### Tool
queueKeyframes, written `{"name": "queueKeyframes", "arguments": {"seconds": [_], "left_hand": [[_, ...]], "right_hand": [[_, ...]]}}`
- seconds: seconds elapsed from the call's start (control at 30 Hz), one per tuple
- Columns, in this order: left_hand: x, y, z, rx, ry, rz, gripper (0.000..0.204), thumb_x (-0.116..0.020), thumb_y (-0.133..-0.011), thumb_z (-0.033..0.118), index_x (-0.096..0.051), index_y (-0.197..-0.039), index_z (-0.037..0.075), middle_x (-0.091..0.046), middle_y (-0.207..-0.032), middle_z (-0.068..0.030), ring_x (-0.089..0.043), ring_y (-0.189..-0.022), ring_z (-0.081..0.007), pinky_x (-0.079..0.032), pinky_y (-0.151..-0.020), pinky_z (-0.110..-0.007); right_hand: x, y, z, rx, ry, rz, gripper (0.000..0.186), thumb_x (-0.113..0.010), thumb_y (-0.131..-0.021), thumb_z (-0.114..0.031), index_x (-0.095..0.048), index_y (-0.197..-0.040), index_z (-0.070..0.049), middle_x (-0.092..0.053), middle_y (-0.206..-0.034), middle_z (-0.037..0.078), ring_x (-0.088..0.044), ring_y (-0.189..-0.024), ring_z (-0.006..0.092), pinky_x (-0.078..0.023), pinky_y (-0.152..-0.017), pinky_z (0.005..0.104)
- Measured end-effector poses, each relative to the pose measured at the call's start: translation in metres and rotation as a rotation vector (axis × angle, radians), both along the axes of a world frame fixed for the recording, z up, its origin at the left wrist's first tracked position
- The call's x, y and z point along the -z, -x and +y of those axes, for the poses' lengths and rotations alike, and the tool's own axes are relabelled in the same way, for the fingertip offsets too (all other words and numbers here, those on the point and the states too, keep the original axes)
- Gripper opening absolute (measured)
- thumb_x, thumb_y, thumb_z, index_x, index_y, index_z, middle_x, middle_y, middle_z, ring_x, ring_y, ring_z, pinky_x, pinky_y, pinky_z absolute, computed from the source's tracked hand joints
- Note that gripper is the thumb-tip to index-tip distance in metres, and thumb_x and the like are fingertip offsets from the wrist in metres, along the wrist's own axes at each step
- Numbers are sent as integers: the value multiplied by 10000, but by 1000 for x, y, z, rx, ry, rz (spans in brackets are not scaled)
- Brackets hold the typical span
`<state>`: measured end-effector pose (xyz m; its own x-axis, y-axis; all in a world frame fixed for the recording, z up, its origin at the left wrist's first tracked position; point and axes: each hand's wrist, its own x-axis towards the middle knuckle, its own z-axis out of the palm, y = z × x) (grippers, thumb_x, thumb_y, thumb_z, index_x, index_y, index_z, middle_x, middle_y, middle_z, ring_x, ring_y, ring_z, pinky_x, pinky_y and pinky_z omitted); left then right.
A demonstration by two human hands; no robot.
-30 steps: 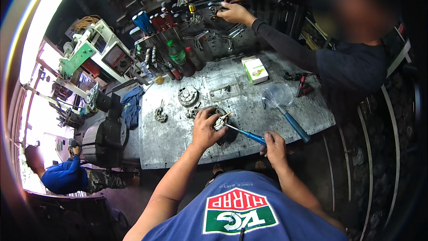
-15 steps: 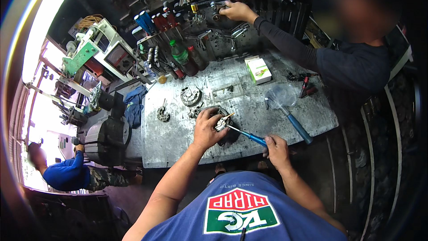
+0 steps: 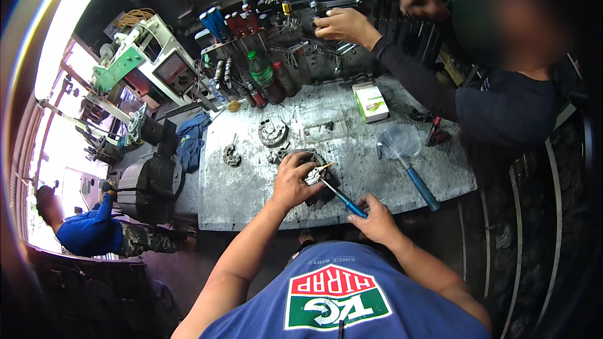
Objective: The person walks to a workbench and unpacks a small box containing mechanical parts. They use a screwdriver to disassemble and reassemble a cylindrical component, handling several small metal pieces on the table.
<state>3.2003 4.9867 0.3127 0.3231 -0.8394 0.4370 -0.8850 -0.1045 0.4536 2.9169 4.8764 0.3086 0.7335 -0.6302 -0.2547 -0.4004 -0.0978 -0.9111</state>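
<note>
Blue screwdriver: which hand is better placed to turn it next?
Likely the right hand: it is at the blue screwdriver handle, while the left hand holds the metal part at the tool's tip.

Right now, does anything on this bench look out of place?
Perhaps the hammer: its handle reaches the front edge of the bench, where it could get bumped. No spill stands out.

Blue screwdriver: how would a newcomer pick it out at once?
On the grey workbench, go to the near edge. There, the right hand holds the screwdriver, thin shaft toward the left hand. The other blue-handled tool, further right, lies unheld.
</note>
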Motion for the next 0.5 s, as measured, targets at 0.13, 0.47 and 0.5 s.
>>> {"name": "queueKeyframes", "arguments": {"seconds": [0.13,0.47,0.5], "left_hand": [[0,-1,0,5,17,14,524,-978,-673,304,-833,-1144,124,-723,-1367,-141,-634,-1345,-397,-502,-1165,-531],[2,-2,1,-2,36,30,507,-987,-692,309,-836,-1138,121,-720,-1368,-129,-625,-1335,-394,-524,-1142,-515],[2,-1,1,-4,41,33,508,-987,-691,308,-836,-1138,121,-720,-1367,-127,-624,-1336,-394,-522,-1144,-514]], "right_hand": [[-9,0,-6,-36,651,-37,252,-802,-984,-231,-744,-1137,-40,-773,-1018,191,-750,-938,447,-586,-801,543],[-12,-5,-8,2,624,-3,242,-836,-941,-233,-779,-1060,-30,-779,-952,184,-762,-863,423,-597,-778,516],[-12,-4,-5,3,604,18,231,-820,-958,-231,-779,-1061,-29,-778,-957,187,-758,-874,435,-597,-785,522]]}}
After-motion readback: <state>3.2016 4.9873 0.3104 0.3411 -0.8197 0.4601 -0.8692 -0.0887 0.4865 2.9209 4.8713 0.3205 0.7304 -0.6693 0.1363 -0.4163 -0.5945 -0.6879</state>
